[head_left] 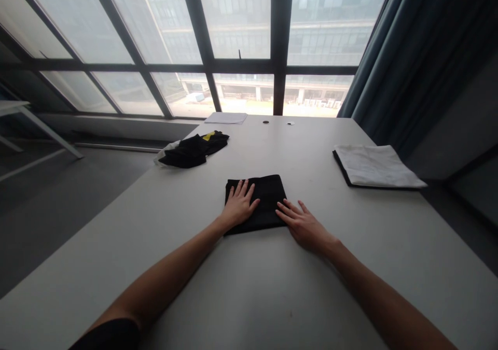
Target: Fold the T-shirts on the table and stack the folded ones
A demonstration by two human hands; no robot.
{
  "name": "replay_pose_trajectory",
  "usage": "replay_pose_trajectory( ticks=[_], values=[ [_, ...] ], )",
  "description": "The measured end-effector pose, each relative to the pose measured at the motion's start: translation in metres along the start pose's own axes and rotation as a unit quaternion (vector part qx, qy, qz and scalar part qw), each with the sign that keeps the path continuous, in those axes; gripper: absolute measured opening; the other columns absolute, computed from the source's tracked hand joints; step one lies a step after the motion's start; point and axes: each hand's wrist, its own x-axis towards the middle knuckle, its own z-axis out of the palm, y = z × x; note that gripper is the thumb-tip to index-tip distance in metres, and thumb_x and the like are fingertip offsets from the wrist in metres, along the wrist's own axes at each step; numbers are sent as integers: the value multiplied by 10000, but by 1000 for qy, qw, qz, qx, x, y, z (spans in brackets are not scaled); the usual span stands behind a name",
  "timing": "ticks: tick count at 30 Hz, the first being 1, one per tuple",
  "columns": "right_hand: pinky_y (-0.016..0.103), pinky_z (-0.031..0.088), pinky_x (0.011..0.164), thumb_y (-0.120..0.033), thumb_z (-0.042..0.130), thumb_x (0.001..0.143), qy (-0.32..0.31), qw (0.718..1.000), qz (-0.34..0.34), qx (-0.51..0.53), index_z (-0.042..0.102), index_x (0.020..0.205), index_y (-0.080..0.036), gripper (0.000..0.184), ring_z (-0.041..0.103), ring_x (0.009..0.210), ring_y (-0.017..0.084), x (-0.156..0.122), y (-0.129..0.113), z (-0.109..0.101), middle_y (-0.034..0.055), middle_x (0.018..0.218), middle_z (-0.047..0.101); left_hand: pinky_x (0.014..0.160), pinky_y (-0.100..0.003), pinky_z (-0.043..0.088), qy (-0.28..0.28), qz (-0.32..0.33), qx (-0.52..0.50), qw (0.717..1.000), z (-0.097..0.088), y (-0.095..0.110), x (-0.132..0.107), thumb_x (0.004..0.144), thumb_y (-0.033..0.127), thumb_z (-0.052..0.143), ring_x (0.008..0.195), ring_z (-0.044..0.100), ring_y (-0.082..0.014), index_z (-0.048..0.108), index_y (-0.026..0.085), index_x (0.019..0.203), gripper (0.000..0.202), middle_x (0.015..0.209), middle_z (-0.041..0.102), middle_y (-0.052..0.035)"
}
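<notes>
A folded black cloth [268, 197] lies flat on the white table [249, 288] in front of me. My left hand [238, 206] rests palm down on the cloth's left half, fingers stretched out. My right hand [301, 224] lies flat beside the cloth's right near corner, its fingertips touching the edge, fingers spread. Neither hand holds anything.
A crumpled black garment with a yellow tag [192, 150] lies at the table's far left edge. A folded white cloth on a dark one [375, 166] sits at the right. A white sheet [226, 117] lies at the far edge, below large windows. Blue curtains [420, 65] hang at right.
</notes>
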Motion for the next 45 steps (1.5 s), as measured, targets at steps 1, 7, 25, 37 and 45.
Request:
replay_pose_trajectory(
  ticks=[1, 7, 25, 37, 45],
  values=[
    [572, 152, 1226, -157, 429, 944, -1, 1000, 0, 13, 424, 1521, -204, 579, 210, 1524, 245, 1, -4, -3, 81, 1607, 347, 1211, -574, 184, -7, 1, 12, 1000, 5, -2, 0, 1011, 501, 420, 1530, 158, -337, 364, 175, 1563, 643, 1650, 232, -129],
    [472, 184, 1232, -317, 326, 1031, 42, 992, 101, 62, 396, 1530, -109, 545, 187, 1530, 227, 52, -30, -7, 124, 1625, 295, 1214, -563, 161, -21, 21, 36, 999, 5, 0, -6, 1008, 546, 396, 1537, 132, -328, 349, 195, 1572, 665, 1658, 196, -133],
    [475, 69, 1235, -489, 314, 1016, 7, 960, 278, 20, 275, 1583, -125, 676, 143, 1537, 237, 73, 37, 22, 86, 1664, 177, 1230, -508, 166, -38, 42, -3, 998, -2, 25, -15, 991, 578, 415, 1539, 139, -296, 336, 217, 1576, 692, 1662, 204, -97],
    [515, 108, 1222, -316, 355, 1003, 103, 965, 240, 3, 410, 1517, -98, 562, 167, 1530, 267, 65, 2, 7, 151, 1635, 270, 1199, -561, 228, -39, -30, -15, 999, 6, -6, -3, 1007, 518, 381, 1537, 136, -319, 293, 177, 1587, 679, 1660, 208, -103],
    [496, 90, 1231, -455, 382, 1014, 26, 979, 201, 26, 324, 1567, -122, 649, 159, 1534, 266, 57, -30, 24, 141, 1647, 226, 1195, -574, 235, -38, -34, -13, 999, 5, -5, -3, 1005, 501, 397, 1531, 163, -322, 301, 175, 1584, 672, 1655, 225, -106]
  ],
)
